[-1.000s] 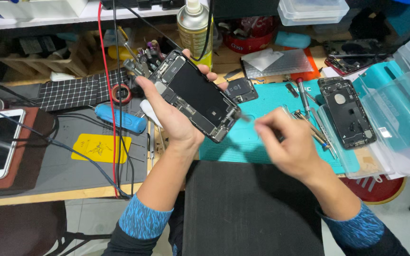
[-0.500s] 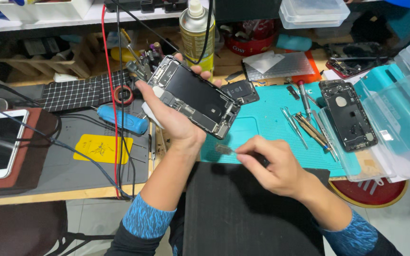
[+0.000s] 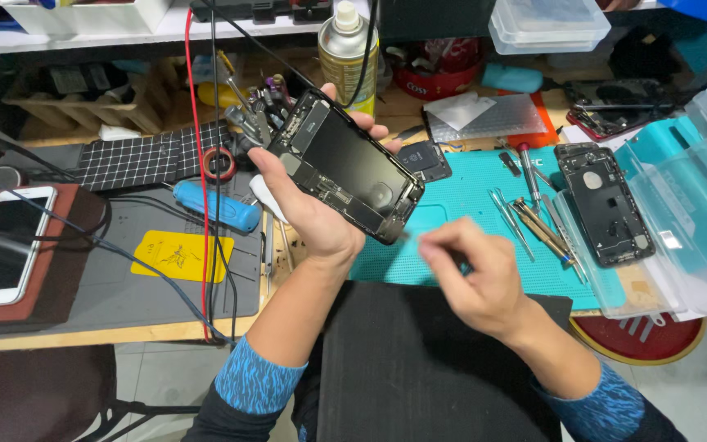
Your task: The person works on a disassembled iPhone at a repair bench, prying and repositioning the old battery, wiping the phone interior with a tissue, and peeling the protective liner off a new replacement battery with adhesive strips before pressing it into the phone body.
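Opened phone (image 3: 344,166): held tilted above the bench, back removed, inner parts exposed; taken as the landmark.
Left hand (image 3: 308,209): closed around the opened phone from below, thumb on its near edge, fingers on the far edge.
Right hand (image 3: 472,274): blurred, just beside the phone's lower corner; fingers pinched together, whether a thin tool is held cannot be told.
Teal mat (image 3: 468,217): spread on the bench beyond and beside the phone.
Tweezers and drivers (image 3: 529,217): lying on the mat, away from the phone.
Second phone shell (image 3: 603,200): farther out on that side.
Blue-handled screwdriver (image 3: 218,205): on the grey mat, on the phone's other side.
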A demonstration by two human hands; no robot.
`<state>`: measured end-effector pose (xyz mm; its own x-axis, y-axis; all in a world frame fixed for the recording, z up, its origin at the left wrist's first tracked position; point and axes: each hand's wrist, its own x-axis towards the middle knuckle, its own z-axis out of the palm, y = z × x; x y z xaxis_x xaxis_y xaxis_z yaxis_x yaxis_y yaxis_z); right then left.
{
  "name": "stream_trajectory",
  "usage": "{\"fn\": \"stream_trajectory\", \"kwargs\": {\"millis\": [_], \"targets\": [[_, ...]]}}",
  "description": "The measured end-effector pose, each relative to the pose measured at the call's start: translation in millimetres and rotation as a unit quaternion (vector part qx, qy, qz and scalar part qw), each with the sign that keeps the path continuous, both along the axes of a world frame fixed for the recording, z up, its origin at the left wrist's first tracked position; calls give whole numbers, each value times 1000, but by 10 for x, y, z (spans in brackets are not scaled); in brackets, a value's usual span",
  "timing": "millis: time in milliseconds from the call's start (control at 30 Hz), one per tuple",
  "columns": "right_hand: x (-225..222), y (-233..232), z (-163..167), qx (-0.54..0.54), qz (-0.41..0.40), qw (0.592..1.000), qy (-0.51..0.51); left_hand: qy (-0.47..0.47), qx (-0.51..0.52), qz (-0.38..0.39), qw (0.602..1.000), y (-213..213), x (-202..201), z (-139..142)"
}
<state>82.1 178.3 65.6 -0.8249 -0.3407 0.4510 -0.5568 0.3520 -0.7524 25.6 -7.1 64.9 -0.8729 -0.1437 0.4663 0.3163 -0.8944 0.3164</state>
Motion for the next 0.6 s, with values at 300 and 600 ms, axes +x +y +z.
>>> {"fn": "stream_trajectory", "kwargs": {"millis": [300,600], "targets": [[7,-2,-2,4,72,997,23,-6,59,-27,998,-14,-11,44],[-417,64,437,73,27,975,207,-190,-227,-243,924,-36,-12,79]]}}
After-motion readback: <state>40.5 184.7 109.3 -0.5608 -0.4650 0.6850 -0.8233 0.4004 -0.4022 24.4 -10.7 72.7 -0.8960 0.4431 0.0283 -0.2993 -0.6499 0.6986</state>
